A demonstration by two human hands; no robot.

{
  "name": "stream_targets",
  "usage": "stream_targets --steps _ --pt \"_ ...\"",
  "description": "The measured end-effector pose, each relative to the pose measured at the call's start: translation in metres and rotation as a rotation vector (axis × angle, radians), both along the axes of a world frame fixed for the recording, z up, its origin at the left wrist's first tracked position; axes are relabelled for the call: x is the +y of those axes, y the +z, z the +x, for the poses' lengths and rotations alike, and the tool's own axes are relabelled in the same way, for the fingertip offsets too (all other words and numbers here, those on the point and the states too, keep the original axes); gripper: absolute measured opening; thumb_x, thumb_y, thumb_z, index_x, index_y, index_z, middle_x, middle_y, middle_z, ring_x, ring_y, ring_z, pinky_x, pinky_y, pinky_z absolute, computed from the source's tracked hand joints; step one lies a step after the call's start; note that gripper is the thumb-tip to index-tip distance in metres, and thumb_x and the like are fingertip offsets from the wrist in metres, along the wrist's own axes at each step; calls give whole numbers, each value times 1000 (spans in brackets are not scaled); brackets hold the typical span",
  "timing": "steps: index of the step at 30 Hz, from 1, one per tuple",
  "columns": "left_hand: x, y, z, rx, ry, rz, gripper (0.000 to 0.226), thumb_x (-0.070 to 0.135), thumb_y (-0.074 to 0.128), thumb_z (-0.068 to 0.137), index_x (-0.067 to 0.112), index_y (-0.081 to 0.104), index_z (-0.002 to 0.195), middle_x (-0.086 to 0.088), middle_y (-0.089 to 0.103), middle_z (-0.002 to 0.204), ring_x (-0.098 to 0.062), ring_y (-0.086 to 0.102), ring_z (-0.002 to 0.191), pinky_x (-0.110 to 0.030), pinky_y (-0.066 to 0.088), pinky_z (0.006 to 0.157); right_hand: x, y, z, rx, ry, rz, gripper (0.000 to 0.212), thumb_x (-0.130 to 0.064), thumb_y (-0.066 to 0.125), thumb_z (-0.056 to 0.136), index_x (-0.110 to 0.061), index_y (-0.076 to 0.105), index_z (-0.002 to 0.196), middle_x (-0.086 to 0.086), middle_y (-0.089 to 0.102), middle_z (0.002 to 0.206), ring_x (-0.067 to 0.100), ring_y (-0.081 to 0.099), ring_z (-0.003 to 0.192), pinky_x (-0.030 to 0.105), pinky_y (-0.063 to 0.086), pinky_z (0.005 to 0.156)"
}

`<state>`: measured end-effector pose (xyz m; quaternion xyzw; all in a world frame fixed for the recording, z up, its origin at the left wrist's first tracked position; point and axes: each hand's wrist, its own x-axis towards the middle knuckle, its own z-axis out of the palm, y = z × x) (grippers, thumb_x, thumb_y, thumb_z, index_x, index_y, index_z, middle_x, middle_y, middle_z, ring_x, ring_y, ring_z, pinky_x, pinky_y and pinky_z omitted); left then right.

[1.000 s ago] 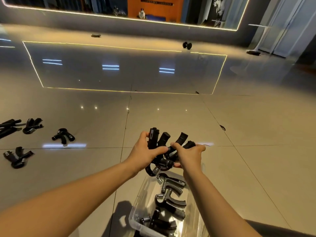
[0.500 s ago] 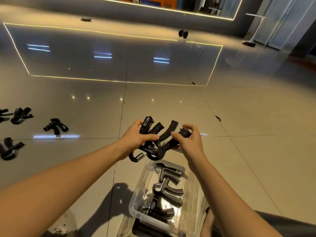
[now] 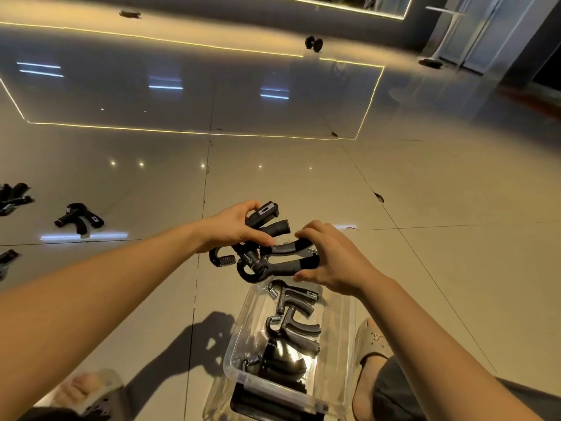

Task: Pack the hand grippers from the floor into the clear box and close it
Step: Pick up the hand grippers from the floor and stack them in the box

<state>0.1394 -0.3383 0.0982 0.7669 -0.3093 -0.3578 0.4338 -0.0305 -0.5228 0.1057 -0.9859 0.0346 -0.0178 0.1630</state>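
Observation:
Just above the far end of the clear box (image 3: 344, 354), both my hands hold black hand grippers. My left hand (image 3: 236, 227) grips one hand gripper (image 3: 265, 212) by its handles. My right hand (image 3: 332, 258) curls round the handles of a second hand gripper (image 3: 282, 264) with grey bands. The two grippers touch at their spring ends. Inside the box lie several more hand grippers (image 3: 296, 326). Others remain on the floor at the left: one gripper (image 3: 79, 218) and a group at the frame edge (image 3: 13, 197).
My feet in sandals flank the box, one at the right (image 3: 372, 341), one at the lower left (image 3: 88, 390). A dumbbell (image 3: 313, 43) lies far back on the glossy tiled floor. A white table base (image 3: 429, 62) stands at the far right.
Both hands have come down and nearer with the two grippers, now tilted flatter over the box's far end. The view has tipped downward.

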Motion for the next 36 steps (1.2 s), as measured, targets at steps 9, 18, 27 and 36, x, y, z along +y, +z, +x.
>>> stream_targets --steps 9,18,27,36 --pt "-6 -33 13 75 -57 41 59 28 86 76 25 53 124 -14 67 117 -28 76 92 -49 61 87 8 -45 0 -23 68 -110 71 -55 71 83 -27 48 144 -8 51 140 13 42 127 33 36 108" --pt "-18 -73 16 118 0 66 54 29 85 78 25 53 123 -10 67 114 -22 76 85 -30 60 74 3 -109 -33 84 33 -122 72 -49 59 94 -33 26 156 -4 50 133 19 49 111 36 49 92" --pt "-19 -95 7 63 63 -6 64 31 85 77 29 56 134 2 64 116 -17 71 95 -26 57 77 11 -184 -35 430 -240 -17 85 -26 65 93 -36 13 160 11 30 154 35 38 134 42 39 111" --pt "-16 -121 13 80 82 -55 62 37 88 73 32 61 129 5 64 122 -16 63 111 -40 55 96 7 -237 -13 637 -350 59 89 -18 66 88 -40 16 158 13 28 154 40 37 134 47 36 114"
